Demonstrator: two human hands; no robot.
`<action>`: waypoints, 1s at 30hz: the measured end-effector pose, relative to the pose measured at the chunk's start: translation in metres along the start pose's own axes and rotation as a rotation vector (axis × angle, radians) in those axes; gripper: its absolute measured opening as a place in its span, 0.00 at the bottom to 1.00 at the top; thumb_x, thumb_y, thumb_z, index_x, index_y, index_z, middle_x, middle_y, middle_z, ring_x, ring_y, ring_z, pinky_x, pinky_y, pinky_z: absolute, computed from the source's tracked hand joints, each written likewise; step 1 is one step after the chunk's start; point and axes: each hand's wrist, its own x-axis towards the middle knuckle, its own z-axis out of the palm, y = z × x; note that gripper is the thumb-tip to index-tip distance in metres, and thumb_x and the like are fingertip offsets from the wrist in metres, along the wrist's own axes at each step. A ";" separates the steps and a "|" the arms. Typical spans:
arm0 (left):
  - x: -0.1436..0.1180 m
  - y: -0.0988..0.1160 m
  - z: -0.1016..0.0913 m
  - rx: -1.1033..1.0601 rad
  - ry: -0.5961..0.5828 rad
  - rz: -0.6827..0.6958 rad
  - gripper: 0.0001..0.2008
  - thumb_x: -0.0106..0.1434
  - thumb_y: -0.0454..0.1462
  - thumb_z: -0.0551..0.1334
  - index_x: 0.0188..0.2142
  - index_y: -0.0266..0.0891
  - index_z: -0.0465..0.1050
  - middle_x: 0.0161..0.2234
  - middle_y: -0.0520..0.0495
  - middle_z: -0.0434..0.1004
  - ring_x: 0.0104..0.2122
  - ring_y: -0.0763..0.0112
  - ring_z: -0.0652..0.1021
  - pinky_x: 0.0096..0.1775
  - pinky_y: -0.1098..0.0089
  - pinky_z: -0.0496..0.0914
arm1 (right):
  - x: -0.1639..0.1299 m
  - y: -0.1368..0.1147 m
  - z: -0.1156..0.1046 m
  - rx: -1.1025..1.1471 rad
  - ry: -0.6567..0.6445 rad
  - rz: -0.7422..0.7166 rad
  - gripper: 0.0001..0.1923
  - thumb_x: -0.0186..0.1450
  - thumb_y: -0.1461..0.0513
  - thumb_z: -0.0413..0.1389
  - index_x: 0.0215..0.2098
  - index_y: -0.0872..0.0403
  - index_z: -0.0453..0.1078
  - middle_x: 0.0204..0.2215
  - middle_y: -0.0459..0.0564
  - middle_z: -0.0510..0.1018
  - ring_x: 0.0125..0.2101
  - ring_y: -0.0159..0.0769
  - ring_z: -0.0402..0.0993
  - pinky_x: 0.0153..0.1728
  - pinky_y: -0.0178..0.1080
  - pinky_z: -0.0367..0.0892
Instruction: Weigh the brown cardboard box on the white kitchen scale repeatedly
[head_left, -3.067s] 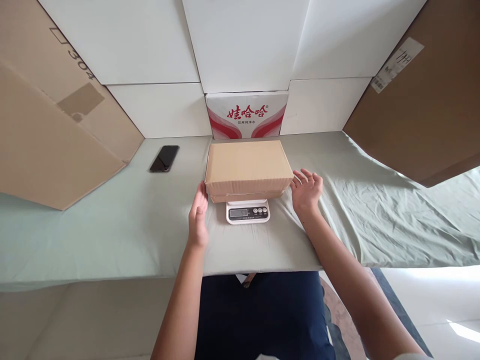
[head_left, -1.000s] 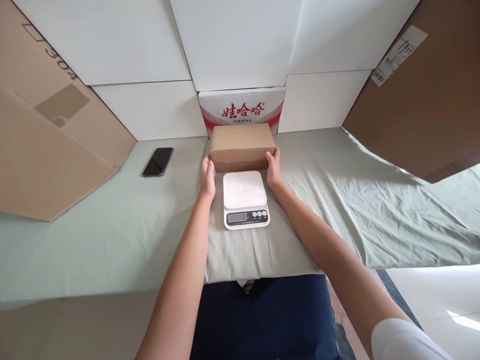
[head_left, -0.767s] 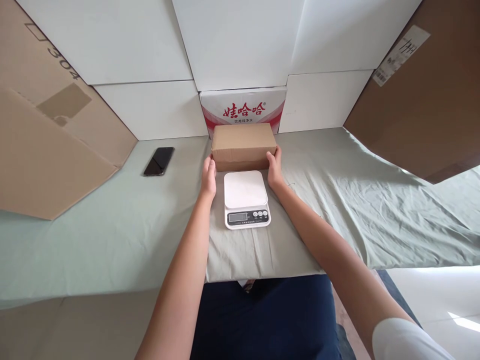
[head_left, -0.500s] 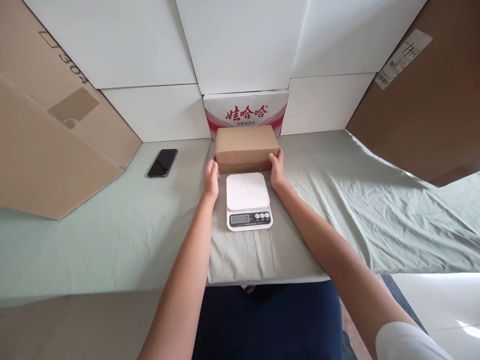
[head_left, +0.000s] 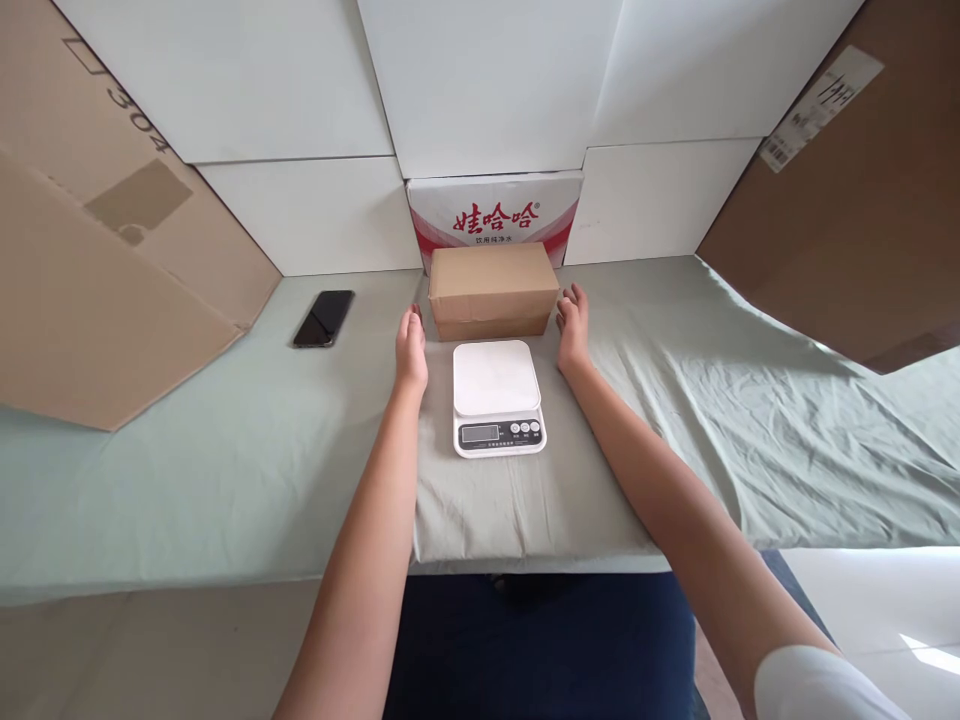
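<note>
A closed brown cardboard box (head_left: pixel 493 290) rests on the green cloth, just behind a white kitchen scale (head_left: pixel 498 398). The scale's plate is bare and its small display faces me. My left hand (head_left: pixel 411 348) is beside the box's left end, fingers apart and a small gap between. On the other side, my right hand (head_left: pixel 573 325) is open close to the box's right end, apart from it or barely touching. Neither hand holds anything.
A black smartphone (head_left: pixel 323 319) lies to the left on the cloth (head_left: pixel 225 470). Behind the box stands a white and red carton (head_left: pixel 495 205) against white panels (head_left: pixel 487 80). Large cardboard sheets flank the table at left (head_left: pixel 120 280) and right (head_left: pixel 847 230).
Both hands have let go of the cardboard box and moved outward from its ends. The box and the scale have stayed where they were; the view has shifted slightly.
</note>
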 end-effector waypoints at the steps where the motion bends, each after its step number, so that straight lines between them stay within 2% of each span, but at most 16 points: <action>1: 0.001 -0.001 0.000 -0.001 0.005 -0.002 0.39 0.69 0.60 0.53 0.70 0.40 0.60 0.74 0.39 0.55 0.73 0.61 0.58 0.70 0.64 0.56 | 0.001 0.001 -0.002 0.001 0.005 0.012 0.35 0.65 0.44 0.51 0.68 0.41 0.54 0.73 0.47 0.58 0.74 0.42 0.52 0.74 0.54 0.49; 10: 0.002 -0.003 0.001 -0.021 0.000 -0.027 0.36 0.69 0.59 0.53 0.69 0.44 0.61 0.74 0.41 0.55 0.73 0.62 0.57 0.71 0.62 0.55 | -0.002 0.004 0.001 0.045 -0.014 0.004 0.30 0.65 0.47 0.52 0.64 0.42 0.58 0.70 0.47 0.63 0.72 0.39 0.57 0.73 0.56 0.51; 16: 0.000 -0.002 0.001 -0.013 -0.034 -0.042 0.36 0.70 0.58 0.52 0.70 0.44 0.60 0.74 0.42 0.54 0.74 0.63 0.56 0.71 0.63 0.54 | -0.001 0.006 0.002 0.018 -0.077 -0.019 0.32 0.65 0.44 0.52 0.65 0.42 0.58 0.70 0.47 0.63 0.71 0.42 0.58 0.72 0.55 0.55; 22: -0.001 0.000 0.003 -0.020 -0.059 -0.049 0.36 0.70 0.58 0.52 0.70 0.41 0.60 0.74 0.40 0.54 0.74 0.61 0.57 0.71 0.62 0.54 | -0.007 -0.001 0.005 0.017 -0.087 -0.038 0.30 0.65 0.46 0.53 0.63 0.44 0.60 0.69 0.48 0.65 0.70 0.43 0.61 0.72 0.56 0.56; 30: -0.005 0.001 0.009 -0.043 -0.124 -0.016 0.37 0.66 0.62 0.55 0.65 0.44 0.68 0.71 0.42 0.62 0.72 0.56 0.60 0.70 0.60 0.57 | -0.012 -0.007 0.008 0.018 -0.142 -0.070 0.28 0.65 0.48 0.53 0.62 0.44 0.62 0.67 0.47 0.69 0.69 0.43 0.62 0.72 0.57 0.56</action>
